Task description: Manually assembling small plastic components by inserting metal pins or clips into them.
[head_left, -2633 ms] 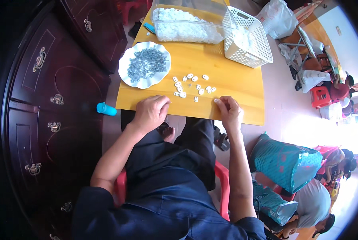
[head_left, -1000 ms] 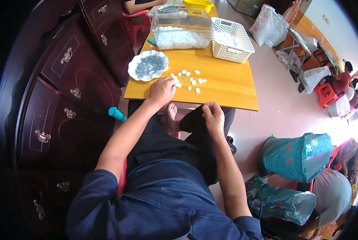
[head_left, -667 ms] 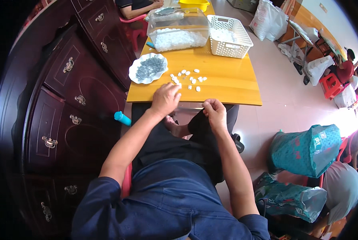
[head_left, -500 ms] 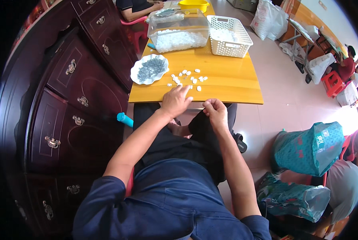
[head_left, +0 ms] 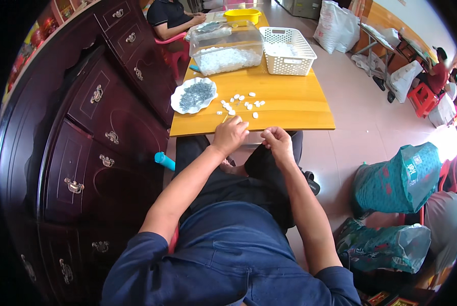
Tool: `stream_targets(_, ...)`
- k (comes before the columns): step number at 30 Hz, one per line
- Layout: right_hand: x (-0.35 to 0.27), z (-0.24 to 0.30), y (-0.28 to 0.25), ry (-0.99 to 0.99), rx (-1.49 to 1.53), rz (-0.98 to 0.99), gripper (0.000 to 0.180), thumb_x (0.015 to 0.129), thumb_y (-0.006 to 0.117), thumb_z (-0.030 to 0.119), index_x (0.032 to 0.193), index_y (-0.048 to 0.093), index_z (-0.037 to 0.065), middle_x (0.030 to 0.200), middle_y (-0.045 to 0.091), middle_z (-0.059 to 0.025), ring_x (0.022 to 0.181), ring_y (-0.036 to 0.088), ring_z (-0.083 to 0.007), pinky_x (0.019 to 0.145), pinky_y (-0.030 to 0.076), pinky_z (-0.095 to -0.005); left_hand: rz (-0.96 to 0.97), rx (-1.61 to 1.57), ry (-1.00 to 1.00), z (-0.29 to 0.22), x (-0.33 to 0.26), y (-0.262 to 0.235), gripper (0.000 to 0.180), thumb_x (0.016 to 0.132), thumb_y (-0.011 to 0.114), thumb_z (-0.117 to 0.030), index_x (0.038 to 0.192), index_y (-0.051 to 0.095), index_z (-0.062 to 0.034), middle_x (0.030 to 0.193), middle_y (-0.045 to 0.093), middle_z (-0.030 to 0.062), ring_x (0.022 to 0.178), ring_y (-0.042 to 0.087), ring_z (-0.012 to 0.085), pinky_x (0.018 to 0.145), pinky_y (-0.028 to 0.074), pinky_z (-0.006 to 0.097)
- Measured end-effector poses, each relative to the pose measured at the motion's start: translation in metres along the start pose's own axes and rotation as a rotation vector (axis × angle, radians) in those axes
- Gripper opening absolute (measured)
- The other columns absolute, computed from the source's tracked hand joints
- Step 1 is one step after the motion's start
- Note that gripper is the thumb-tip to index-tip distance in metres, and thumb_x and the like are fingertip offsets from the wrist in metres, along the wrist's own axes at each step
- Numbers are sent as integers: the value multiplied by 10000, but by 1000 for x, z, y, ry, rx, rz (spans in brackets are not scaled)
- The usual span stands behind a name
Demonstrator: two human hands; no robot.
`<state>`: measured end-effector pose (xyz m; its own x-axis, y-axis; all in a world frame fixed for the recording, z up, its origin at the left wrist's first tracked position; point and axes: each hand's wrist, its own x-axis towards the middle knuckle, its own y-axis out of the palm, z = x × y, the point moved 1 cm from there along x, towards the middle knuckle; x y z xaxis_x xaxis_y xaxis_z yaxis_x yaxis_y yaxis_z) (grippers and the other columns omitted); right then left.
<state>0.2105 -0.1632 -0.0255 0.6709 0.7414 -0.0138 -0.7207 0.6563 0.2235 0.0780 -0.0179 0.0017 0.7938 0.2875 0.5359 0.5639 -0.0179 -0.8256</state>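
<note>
Left hand half-curled at table's near edge; right hand pinched just beside that edge (can't tell what either holds). White pieces loose inward; grey pins on scalloped plate, left edge.

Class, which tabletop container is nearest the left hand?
The wavy-rimmed white dish holding grey pieces; the clear box, white basket and yellow basin stand farther away.
</note>
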Motion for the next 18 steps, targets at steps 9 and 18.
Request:
stream_targets(9,-7,-2,7,192,195,123,89,993,683,167,970,660,84,837,646,24,711,587,-72,658,468,-222,-195,-306,-137,7,-22,-9,75,901,681,-101,958,707,-59,803,682,61,690,675,201,634,550,344)
stream_targets(18,-24,-2,34,371,553,338,37,1004,664,147,989,656,115,910,670,30,789,638,-78,730,526,-243,-180,-1290,-715,-29,-46,-29,66,948,679,-83,950,694,-19,808,691,-3,666,635,56,627,535,220)
